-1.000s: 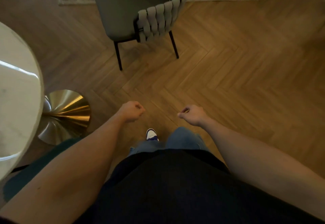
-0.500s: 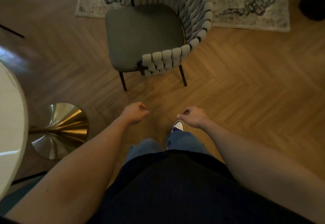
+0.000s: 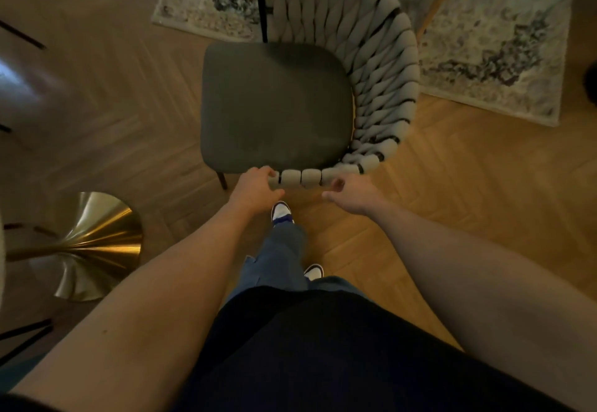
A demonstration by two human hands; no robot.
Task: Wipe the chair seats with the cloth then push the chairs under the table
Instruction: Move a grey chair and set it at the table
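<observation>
The chair [image 3: 274,107] sits centre frame, its woven back [image 3: 371,56] curving right. My left hand [image 3: 255,187] curls on the back's near end; my right hand [image 3: 352,196] hovers apart, fingers relaxed. I'd grip with both and push evenly toward the table base [image 3: 93,243] at lower left.

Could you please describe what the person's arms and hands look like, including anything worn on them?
Both forearms are bare up to the frame's edge, with no sleeves visible. The left hand and right hand wear no gloves; no watch or rings are discernible in the dim light.
</observation>
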